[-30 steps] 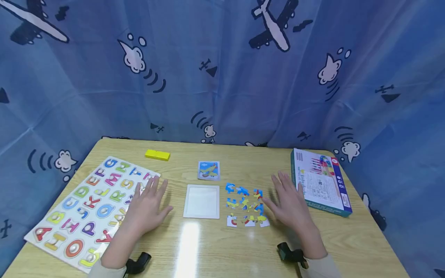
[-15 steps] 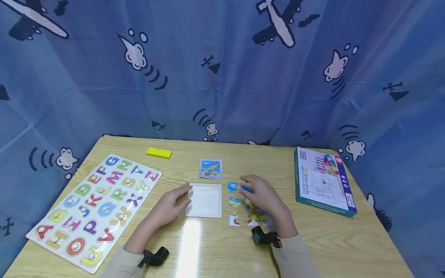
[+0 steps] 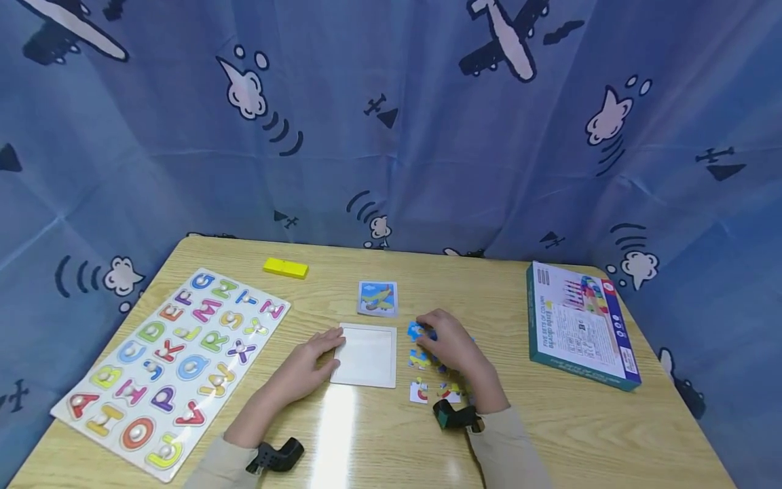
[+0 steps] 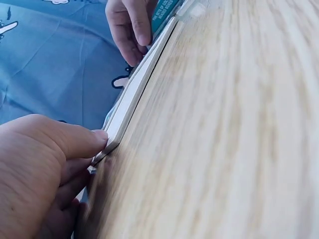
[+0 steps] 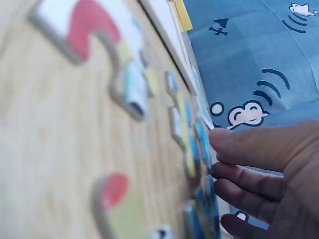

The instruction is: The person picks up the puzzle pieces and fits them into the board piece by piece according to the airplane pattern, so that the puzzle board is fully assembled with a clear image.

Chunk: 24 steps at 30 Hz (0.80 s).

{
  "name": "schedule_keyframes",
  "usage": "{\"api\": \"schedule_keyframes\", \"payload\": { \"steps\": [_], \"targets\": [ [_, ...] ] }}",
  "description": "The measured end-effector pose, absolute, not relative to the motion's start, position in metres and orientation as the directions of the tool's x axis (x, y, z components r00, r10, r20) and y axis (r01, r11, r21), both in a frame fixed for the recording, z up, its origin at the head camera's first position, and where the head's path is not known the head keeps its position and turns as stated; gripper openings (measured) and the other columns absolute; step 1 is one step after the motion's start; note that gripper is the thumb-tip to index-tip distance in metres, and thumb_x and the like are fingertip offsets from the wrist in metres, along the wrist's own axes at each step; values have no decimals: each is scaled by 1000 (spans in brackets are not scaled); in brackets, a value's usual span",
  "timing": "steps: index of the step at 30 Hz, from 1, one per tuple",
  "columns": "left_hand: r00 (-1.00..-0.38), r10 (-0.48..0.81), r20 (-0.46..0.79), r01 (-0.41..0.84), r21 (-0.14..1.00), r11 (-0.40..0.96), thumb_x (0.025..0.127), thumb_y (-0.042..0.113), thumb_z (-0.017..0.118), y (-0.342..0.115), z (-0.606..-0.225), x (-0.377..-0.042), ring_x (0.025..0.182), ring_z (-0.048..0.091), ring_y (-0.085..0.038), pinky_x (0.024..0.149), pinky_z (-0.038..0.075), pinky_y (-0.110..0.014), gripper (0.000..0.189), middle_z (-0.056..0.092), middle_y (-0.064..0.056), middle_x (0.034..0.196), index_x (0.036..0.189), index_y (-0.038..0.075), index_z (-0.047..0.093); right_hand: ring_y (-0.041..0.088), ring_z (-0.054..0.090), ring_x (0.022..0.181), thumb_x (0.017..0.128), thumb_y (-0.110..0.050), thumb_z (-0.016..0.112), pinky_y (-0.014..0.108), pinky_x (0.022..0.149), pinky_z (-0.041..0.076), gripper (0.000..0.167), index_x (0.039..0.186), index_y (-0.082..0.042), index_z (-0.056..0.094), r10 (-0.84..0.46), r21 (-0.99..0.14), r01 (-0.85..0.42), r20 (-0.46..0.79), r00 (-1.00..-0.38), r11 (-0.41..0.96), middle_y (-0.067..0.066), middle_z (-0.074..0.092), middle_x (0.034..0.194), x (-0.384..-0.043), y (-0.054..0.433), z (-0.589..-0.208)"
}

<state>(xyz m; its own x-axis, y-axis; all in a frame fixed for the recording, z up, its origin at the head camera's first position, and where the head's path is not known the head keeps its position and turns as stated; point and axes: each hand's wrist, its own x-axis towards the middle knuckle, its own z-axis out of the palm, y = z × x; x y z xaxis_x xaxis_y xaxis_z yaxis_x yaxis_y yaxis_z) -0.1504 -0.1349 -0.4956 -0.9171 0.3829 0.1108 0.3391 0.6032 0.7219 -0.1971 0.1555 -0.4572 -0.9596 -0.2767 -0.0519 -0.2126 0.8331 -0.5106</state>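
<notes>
Blue aeroplane-print curtain hangs behind the table, where a box at right reads "FIVE SETS OF COLUMN" and a board at left bears coloured letters, A lower left. Just below centre, the left hand, thumb and fingers apart, touches the white tray's left edge. Right of it, the right hand covers some puzzle pieces; whether it pinches one, I can't tell.

Puzzle pieces show blue, yellow, red and white; the tray is white, the picture card blue with a yellow aeroplane. Curtain: blue, printed with black-and-white aeroplanes and clouds; tabletop: pale wood grain. Letter board: white, multicoloured letters; block: yellow; sleeves: beige.
</notes>
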Motion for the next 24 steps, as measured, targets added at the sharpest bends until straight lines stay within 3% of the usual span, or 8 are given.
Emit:
{"api": "schedule_keyframes", "payload": {
  "steps": [13,19,24],
  "targets": [
    [-899,418,131,390,674,627,93,17,60,-139,-497,-151,138,36,-27,116,26,-45,46,42,-8,147,135,1,51,24,53,109,88,-16,67,41,98,48,26,112,-6,66,-217,-456,-191,-5,-976,869,9,57,114,-197,148,-464],
    [-897,424,125,392,671,630,93,18,59,-139,-496,-152,139,35,-27,117,25,-44,46,42,-8,147,136,2,50,22,56,104,88,-16,68,40,92,51,26,112,-8,65,-237,-434,-225,25,-971,872,7,61,112,-196,147,-461],
    [-899,422,117,384,676,629,93,21,60,-138,-495,-151,139,35,-27,117,25,-44,47,42,-6,148,136,4,51,22,57,110,89,-18,66,39,94,51,27,114,-10,65,-281,-463,-269,43,-959,845,5,61,115,-193,144,-453]
  ]
}}
